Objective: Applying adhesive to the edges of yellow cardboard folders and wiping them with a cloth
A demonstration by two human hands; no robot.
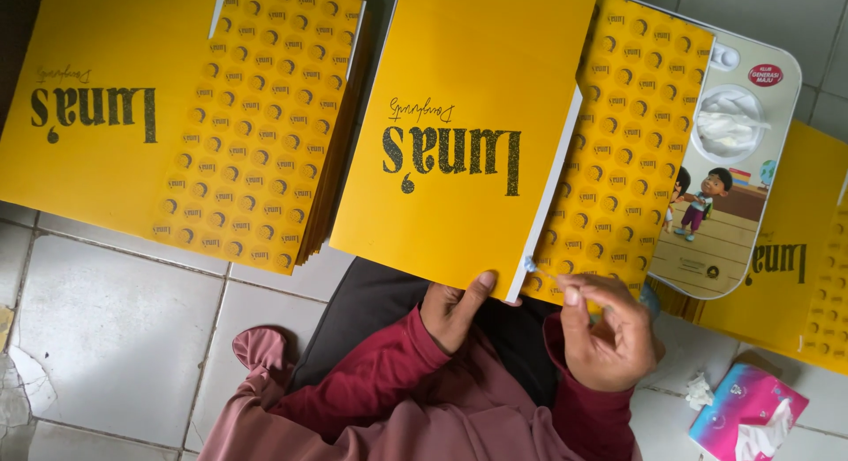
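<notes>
Two hands: both low in the view, working at the near edge of one yellow folded card sheet (464, 134) that lies across the person's lap.
Left hand (452, 309): thumb pressed flat on the yellow face at its bottom edge, the other fingers curled underneath, pinching the sheet's edge.
Right hand (608, 330): fingers drawn together, thumb and forefinger pinching a thin white stick (541, 271); its pale blob of a tip touches the white strip along the sheet's right edge.
Held sheet: plain yellow face up with dark glitter lettering, tilted a little, bottom right corner between the two hands.
Patterned sheet (623, 143): yellow with rows of small round marks, partly under the held sheet on its right side.
Stack at left (190, 117): many like yellow sheets piled on the tiled floor (115, 311), plain half and patterned half both showing.
Tray (738, 187): rounded pale tray with a cartoon picture, beyond the right hand, carrying a round dish of white paste (729, 125).
Right edge: another yellow sheet (795, 258) under the tray.
Tissue pack (746, 417): pink and blue, on the floor just right of the right hand, a white tissue sticking out.
Clothing: dark red sleeves (371, 381), dark lap beneath the sheet.
</notes>
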